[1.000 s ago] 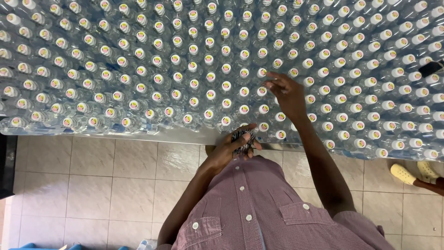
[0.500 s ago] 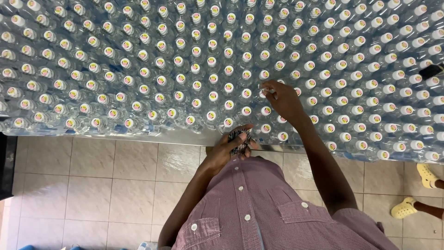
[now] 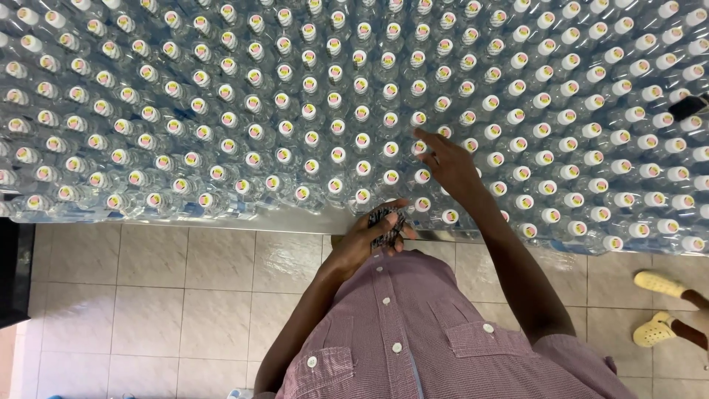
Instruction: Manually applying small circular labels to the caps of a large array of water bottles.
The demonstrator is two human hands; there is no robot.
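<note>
Crowded bottle tops (image 3: 310, 111); right hand (image 3: 452, 166) now lower, fingers spread; left hand (image 3: 369, 235) gripping dark bundle (image 3: 385, 222).

Clear water bottles (image 3: 310, 111) with white caps stand upright in tight rows across the upper frame. A small dark bundle of seals (image 3: 385, 220) sits at lower centre, by the front row.

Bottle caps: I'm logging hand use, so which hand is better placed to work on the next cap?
Probably the right hand: it is stretched over the bottle caps, fingers touching them. The left hand sits at the table edge, gripping a small dark bundle.
</note>
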